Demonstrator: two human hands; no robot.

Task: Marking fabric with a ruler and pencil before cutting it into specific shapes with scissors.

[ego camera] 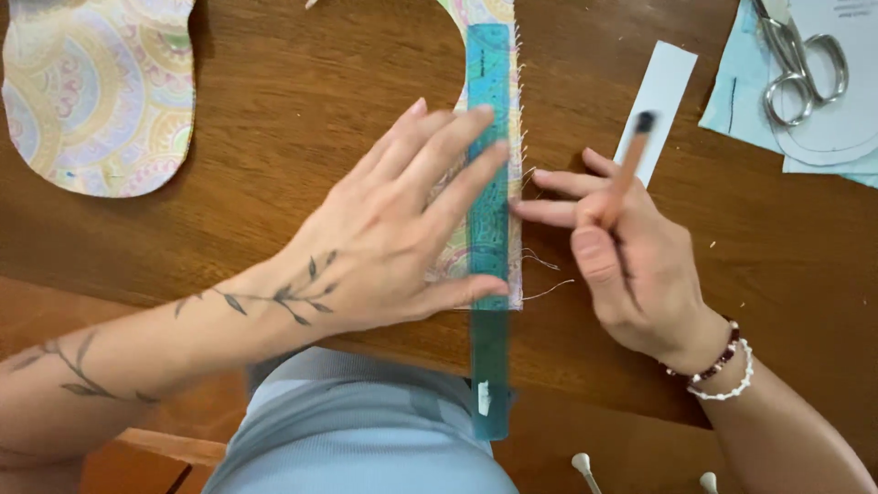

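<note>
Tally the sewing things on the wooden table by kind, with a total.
Patterned fabric pieces: 2, one lying apart, one under the ruler
Teal ruler: 1
Pencil: 1
Scissors: 1
White paper strip: 1
Total: 6

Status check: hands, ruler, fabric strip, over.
Left hand flat, pinning teal ruler on patterned fabric strip. Right hand holds pencil beside it. Nothing blocking.

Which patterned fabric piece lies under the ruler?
The narrow strip at centre, pinned beneath the teal ruler by the left hand; the rounded piece lies apart, far left.
</note>
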